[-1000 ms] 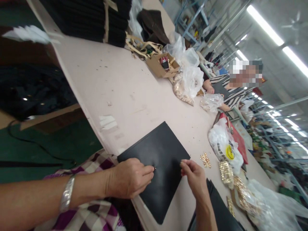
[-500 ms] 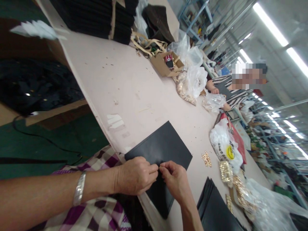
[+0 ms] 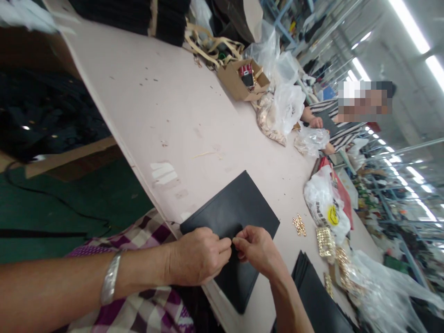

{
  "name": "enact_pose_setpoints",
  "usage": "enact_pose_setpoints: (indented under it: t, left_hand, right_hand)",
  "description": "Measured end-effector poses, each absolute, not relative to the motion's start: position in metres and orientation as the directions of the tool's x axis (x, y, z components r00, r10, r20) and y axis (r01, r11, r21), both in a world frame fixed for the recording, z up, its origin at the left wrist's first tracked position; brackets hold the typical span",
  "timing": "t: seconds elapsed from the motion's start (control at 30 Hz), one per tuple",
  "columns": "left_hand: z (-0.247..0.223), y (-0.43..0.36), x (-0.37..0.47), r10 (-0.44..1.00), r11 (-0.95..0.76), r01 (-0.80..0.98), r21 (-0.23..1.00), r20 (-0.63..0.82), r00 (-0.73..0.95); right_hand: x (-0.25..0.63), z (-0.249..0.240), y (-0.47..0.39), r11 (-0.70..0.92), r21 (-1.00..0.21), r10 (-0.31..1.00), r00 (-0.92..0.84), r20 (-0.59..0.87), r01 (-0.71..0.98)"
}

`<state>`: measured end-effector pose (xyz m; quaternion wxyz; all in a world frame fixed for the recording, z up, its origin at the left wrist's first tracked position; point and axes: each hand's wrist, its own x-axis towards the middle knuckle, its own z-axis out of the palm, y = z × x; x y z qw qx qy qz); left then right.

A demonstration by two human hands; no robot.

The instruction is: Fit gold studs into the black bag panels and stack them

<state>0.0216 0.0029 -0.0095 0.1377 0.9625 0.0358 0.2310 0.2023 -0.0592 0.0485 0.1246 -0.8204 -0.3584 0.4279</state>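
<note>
A flat black leather-like panel (image 3: 239,199) lies at the near edge of the table, one corner toward me. Over its middle, my left hand (image 3: 201,254) is closed, with thumb and fingers pressed together. My right hand (image 3: 256,249) faces it in a pinch, the fingertips of both nearly touching. Whatever sits between the fingertips is too small or hidden to name. To the right of the panel is a small pile of gold-coloured metal pieces (image 3: 299,225). A stack of similar black panels (image 3: 315,291) lies beside my right forearm.
Gold-coloured hardware (image 3: 325,242) and plastic bags (image 3: 322,194) line the table's right side. Farther back are an open cardboard box (image 3: 239,83) and a tied black stack (image 3: 128,18). Across the table is a person in a striped top (image 3: 333,122). The pale tabletop (image 3: 187,115) stretches away ahead.
The view has shifted slightly. My right hand has turned a little and its fingers are drawn in more; both hands stay pinched over the same part of the panel.
</note>
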Motion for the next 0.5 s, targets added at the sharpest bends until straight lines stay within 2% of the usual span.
enact_pose_setpoints:
  t: [0.2, 0.3, 0.43, 0.5]
  left_hand:
    - [-0.011, 0.004, 0.023, 0.115, -0.955, -0.022, 0.297, 0.433, 0.894]
    - [-0.012, 0.006, 0.023, 0.107, -0.959, -0.036, 0.282, 0.475, 0.873]
    - [-0.019, 0.011, 0.025, 0.091, -0.970, -0.042, 0.241, 0.515, 0.852]
    - [-0.021, 0.013, 0.025, 0.113, -0.958, -0.048, 0.283, 0.524, 0.844]
  right_hand:
    - [0.204, 0.053, -0.048, -0.791, -0.441, 0.600, 0.399, -0.694, 0.425]
    - [0.204, 0.057, -0.045, -0.803, -0.445, 0.591, 0.439, -0.676, 0.396]
    - [0.200, 0.057, -0.055, -0.767, -0.442, 0.641, 0.570, -0.514, 0.465]
    - [0.194, 0.055, -0.067, -0.727, -0.425, 0.683, 0.628, -0.372, 0.539]
